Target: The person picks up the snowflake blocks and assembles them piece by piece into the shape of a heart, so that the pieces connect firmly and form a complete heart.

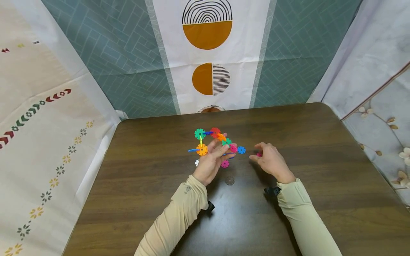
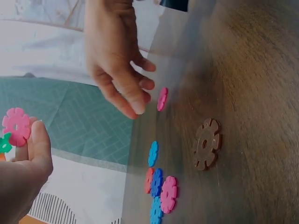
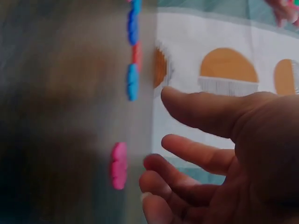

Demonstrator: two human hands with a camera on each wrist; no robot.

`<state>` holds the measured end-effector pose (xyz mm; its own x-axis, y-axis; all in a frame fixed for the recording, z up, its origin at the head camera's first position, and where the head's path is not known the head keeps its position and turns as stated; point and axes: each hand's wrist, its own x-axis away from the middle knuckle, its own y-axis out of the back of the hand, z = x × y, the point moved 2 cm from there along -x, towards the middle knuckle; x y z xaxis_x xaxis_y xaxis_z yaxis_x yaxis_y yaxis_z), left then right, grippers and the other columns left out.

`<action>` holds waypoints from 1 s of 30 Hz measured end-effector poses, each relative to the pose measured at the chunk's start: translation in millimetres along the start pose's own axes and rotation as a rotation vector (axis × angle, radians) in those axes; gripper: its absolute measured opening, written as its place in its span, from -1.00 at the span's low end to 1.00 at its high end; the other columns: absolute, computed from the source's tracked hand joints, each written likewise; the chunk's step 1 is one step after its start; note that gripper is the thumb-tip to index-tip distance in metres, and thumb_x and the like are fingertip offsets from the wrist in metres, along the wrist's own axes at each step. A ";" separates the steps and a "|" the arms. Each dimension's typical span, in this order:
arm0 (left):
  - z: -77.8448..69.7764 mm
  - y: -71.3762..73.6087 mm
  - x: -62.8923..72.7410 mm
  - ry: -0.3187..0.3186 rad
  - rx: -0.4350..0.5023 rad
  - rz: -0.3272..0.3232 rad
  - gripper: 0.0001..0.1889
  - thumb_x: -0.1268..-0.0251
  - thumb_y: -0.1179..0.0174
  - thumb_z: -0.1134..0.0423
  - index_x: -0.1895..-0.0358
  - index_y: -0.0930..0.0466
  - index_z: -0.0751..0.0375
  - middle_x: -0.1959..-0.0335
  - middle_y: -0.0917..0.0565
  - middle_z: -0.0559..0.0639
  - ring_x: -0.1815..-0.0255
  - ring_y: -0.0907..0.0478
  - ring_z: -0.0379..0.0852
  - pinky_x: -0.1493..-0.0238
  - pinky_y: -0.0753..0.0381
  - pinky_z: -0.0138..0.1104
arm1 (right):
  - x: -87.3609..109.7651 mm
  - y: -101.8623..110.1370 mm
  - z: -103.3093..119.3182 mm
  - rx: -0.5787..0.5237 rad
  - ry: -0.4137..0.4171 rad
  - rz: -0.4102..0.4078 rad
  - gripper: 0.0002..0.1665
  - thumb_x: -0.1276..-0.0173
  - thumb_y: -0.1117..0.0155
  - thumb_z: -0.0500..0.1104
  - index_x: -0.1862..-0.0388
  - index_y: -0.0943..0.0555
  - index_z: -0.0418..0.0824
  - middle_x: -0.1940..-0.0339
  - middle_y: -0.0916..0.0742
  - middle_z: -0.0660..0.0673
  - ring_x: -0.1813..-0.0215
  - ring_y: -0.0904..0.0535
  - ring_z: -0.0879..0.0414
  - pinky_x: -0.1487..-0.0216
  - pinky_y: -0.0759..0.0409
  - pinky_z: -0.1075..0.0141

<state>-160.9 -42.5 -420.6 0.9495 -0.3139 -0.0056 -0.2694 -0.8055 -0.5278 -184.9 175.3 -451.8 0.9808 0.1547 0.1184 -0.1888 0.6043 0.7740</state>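
Observation:
My left hand (image 1: pixel 208 165) holds a chain of notched plastic discs raised over the table, gripped near the pink disc (image 2: pixel 17 127) at one end. The chain curves round through a green disc (image 1: pixel 200 133), a red disc (image 1: pixel 215 132) and an orange disc (image 1: pixel 202 149), with blue and yellow discs set edge-on between. My right hand (image 1: pixel 272 161) hovers with nothing in its grasp, thumb and fingers spread apart. Close by its fingertips, a loose pink disc (image 3: pixel 119 165) lies on the table.
On the brown wooden table (image 1: pixel 144 213) lie more loose discs: a light blue one (image 1: pixel 241 150), a second pink one (image 1: pixel 225 164), a brown one (image 2: pixel 207 143) and a white one (image 1: pixel 196 162). Patterned cloths (image 1: pixel 128 42) hang behind the table and at both sides.

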 end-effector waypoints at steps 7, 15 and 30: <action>0.4 0.4 -0.5 -0.036 -0.032 0.017 -0.65 -0.40 -0.13 0.34 -0.20 -0.41 0.31 -0.09 -0.58 0.23 -0.13 -0.57 0.11 -0.24 -0.44 0.01 | -5.0 0.4 -15.0 0.108 -0.092 0.002 -0.41 -0.32 -0.34 -0.04 -0.24 -0.50 -0.31 -0.10 -0.48 -0.42 -0.14 -0.35 -0.35 0.15 -0.52 -0.17; -1.0 1.2 -0.2 -0.060 -0.040 0.000 -0.74 -0.40 -0.13 0.35 -0.09 -0.48 0.35 -0.02 -0.64 0.22 -0.23 -0.43 0.32 -0.28 -0.42 -0.09 | -8.9 2.5 -26.9 0.107 -0.113 0.002 -0.53 -0.32 -0.34 -0.03 -0.02 -0.57 -0.37 0.01 -0.51 -0.38 -0.01 -0.44 -0.29 0.16 -0.50 -0.12; -0.6 2.4 -3.0 -0.085 -0.068 -0.091 -0.67 -0.37 -0.12 0.42 -0.16 -0.43 0.41 -0.06 -0.57 0.26 -0.16 -0.51 0.11 -0.25 -0.46 -0.14 | 6.5 -7.9 17.2 -0.625 0.139 0.026 -0.64 -0.38 -0.29 -0.05 0.05 -0.53 -0.31 0.25 -0.70 -0.39 0.25 -0.60 -0.25 0.23 -0.66 0.11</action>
<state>-164.5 -43.8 -421.3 0.9800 -0.1963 -0.0340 -0.1890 -0.8620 -0.4703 -176.2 158.1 -446.5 0.9681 0.2498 0.0175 -0.2457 0.9344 0.2579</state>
